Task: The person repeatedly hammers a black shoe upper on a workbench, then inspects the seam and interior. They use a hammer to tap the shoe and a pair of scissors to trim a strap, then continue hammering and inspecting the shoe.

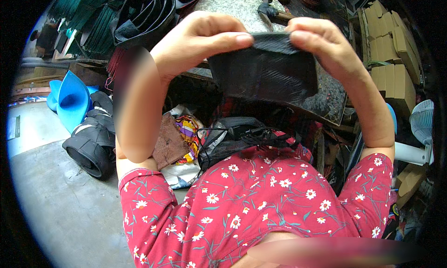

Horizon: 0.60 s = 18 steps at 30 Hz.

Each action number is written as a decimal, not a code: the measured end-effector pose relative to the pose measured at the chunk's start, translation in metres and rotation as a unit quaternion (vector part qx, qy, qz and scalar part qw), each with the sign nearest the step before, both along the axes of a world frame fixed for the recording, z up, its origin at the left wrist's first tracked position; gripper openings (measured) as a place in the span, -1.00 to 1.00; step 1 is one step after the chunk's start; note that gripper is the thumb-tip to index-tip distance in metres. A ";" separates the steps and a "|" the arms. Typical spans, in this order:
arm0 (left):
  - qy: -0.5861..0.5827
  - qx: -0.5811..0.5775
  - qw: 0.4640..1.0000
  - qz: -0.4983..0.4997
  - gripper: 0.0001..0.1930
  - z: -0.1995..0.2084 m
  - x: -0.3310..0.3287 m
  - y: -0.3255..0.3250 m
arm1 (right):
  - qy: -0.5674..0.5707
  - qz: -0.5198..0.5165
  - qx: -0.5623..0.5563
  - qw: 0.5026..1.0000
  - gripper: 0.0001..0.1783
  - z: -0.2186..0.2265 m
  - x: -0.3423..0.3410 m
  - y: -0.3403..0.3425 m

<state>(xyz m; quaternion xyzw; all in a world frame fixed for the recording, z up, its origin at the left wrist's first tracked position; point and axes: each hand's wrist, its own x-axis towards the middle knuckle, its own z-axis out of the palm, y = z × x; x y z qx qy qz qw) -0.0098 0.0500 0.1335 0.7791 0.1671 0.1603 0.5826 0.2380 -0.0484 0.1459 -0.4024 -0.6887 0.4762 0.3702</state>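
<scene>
Between my two raised hands hangs a black piece of leather-like sheet, with its upper edge folded over. My left hand pinches the left end of that edge between thumb and fingers. At the other end, my right hand grips it the same way, thumb in front. The piece is held up over the front of a dark workbench. Just beyond it, a hammer lies on a pale stone slab, its handle partly hidden behind my right hand.
Black curved pieces are nested together at back left. A blue curved sheet and black shoe-like items stand at left. Brown cloth lies near my lap. Cardboard boxes are stacked at right, near a fan.
</scene>
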 end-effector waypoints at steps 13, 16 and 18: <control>-0.091 -0.037 0.995 0.001 -0.66 -0.013 0.013 -0.017 | -0.159 0.042 0.042 0.986 -0.68 0.003 -0.008 0.013; -0.091 -0.023 0.996 -0.011 -0.68 -0.017 0.011 -0.019 | -0.230 0.032 0.162 0.959 -0.70 -0.007 -0.009 0.009; -0.047 -0.038 0.998 0.005 -0.68 -0.022 0.011 -0.020 | -0.326 0.000 0.259 0.909 -0.70 -0.015 -0.007 0.004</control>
